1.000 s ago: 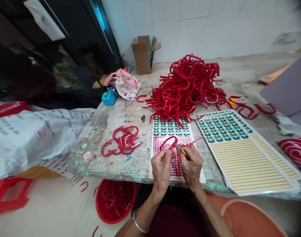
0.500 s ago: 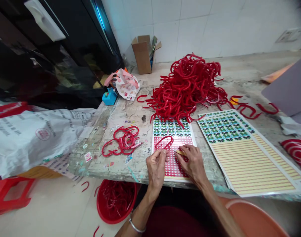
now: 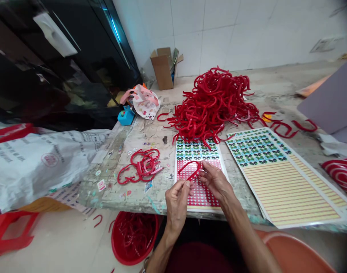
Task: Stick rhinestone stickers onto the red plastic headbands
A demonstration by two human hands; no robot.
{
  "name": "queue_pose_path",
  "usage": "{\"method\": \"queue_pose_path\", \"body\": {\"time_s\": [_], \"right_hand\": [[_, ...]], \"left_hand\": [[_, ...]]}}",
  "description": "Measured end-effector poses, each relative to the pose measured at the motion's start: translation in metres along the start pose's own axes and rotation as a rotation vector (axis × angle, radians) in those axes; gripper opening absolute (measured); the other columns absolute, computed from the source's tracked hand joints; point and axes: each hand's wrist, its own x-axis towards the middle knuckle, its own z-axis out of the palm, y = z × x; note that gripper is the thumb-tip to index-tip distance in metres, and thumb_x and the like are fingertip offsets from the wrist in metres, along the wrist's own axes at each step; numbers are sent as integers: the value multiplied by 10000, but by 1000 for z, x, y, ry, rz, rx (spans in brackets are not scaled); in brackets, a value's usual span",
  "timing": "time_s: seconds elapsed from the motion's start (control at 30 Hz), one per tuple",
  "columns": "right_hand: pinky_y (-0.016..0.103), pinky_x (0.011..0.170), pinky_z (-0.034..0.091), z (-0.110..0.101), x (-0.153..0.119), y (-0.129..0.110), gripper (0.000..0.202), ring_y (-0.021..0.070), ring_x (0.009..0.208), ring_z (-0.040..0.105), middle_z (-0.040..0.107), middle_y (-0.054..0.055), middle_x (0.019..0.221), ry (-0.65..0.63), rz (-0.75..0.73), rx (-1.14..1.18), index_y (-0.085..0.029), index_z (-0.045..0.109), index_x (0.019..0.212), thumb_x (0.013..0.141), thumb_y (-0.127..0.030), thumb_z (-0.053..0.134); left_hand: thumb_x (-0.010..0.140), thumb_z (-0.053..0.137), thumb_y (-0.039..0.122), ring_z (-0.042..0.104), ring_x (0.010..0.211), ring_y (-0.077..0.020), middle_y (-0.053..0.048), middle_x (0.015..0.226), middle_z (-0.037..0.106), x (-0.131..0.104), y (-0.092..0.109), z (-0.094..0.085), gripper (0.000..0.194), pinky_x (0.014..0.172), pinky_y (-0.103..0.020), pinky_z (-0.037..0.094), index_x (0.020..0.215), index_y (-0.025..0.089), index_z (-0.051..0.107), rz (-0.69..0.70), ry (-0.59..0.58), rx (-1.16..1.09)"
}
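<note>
A thin red U-shaped band (image 3: 190, 163), like a small headband, is held up over the sticker sheet (image 3: 202, 199) before me. Thumb and fingers of my left hand (image 3: 177, 199) pinch its near end. My right hand (image 3: 217, 181) is closed at the band's right side, with the fingertips against the curve; whether a sticker strip is between them I cannot make out. The sheet has green and blue pictures at its far end and rows of pink and red marks below. To the left lies a small heap of similar red bands (image 3: 145, 165).
A large pile of red bands (image 3: 213, 106) covers the table's back. Yellow-striped sticker sheets (image 3: 293, 193) lie at right. Further left are a blue box (image 3: 126, 116), a patterned bag (image 3: 146, 102) and a carton (image 3: 162, 72). A red basin (image 3: 114, 240) with bands stands below the table edge.
My right hand has moved up and left from the sheet to the band, and its fingers now touch the curve. My left hand still holds the band's end. The view has shifted slightly.
</note>
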Motion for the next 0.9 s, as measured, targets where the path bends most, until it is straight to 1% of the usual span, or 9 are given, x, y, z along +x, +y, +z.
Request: {"method": "queue_pose_path", "body": {"time_s": [0.1, 0.23, 0.33, 0.47, 0.63, 0.77, 0.83, 0.9], "right_hand": [[170, 364, 336, -3, 1, 0, 265, 77, 502, 474, 577, -5, 679, 6, -25, -19, -170, 615, 744, 615, -353, 756], [175, 405, 361, -6, 0, 1, 249, 71, 516, 451, 539, -27, 658, 27, -84, -31, -178, 595, 715, 627, -354, 746], [194, 455, 393, -4, -3, -1, 241, 65, 496, 420, 514, -45, 635, 89, -201, -124, -185, 584, 711, 650, -368, 729], [197, 480, 370, 2, -11, -7, 207, 64, 499, 401, 485, -51, 637, 134, -354, -288, -186, 578, 728, 712, -366, 678], [216, 538, 365, 8, -24, -16, 156, 93, 579, 422, 474, -25, 675, 154, -506, -452, -185, 560, 731, 778, -324, 615], [234, 612, 378, 10, -32, -20, 120, 118, 673, 459, 479, -7, 726, 175, -660, -518, -186, 555, 730, 783, -277, 613], [234, 612, 378, 9, -32, -20, 112, 118, 672, 457, 470, -9, 722, 188, -680, -525, -187, 555, 740, 780, -272, 617], [232, 589, 377, 7, -29, -19, 125, 110, 638, 443, 463, -14, 699, 197, -651, -518, -185, 555, 745, 782, -288, 615]], "left_hand": [[802, 561, 319, 549, 624, -151, -18, 611, 612, 0, -2, -2, 215, 641, -236, 414, 743, 150, 679, -28, 8, -20], [786, 575, 325, 565, 641, -159, -25, 623, 623, 1, -5, -3, 214, 663, -248, 426, 742, 144, 681, -73, 5, -103], [785, 579, 326, 556, 634, -143, -27, 634, 627, 1, -9, -2, 219, 679, -251, 429, 717, 141, 676, -94, 16, -169], [808, 560, 315, 558, 647, -141, -27, 633, 615, 1, -13, -2, 236, 698, -260, 431, 706, 132, 669, -100, -5, -199], [819, 553, 314, 565, 655, -147, -18, 612, 605, 0, -11, 0, 231, 703, -266, 432, 761, 136, 688, -88, -26, -165], [809, 569, 320, 555, 639, -143, -16, 579, 595, 1, -9, 2, 230, 695, -260, 433, 777, 138, 706, -104, -32, -191], [809, 572, 317, 556, 651, -142, -23, 589, 602, 0, -8, 2, 229, 701, -260, 432, 790, 134, 709, -113, -34, -223], [810, 575, 309, 551, 651, -135, -35, 625, 622, -1, -8, 2, 226, 697, -260, 431, 811, 127, 708, -121, -38, -253]]}}
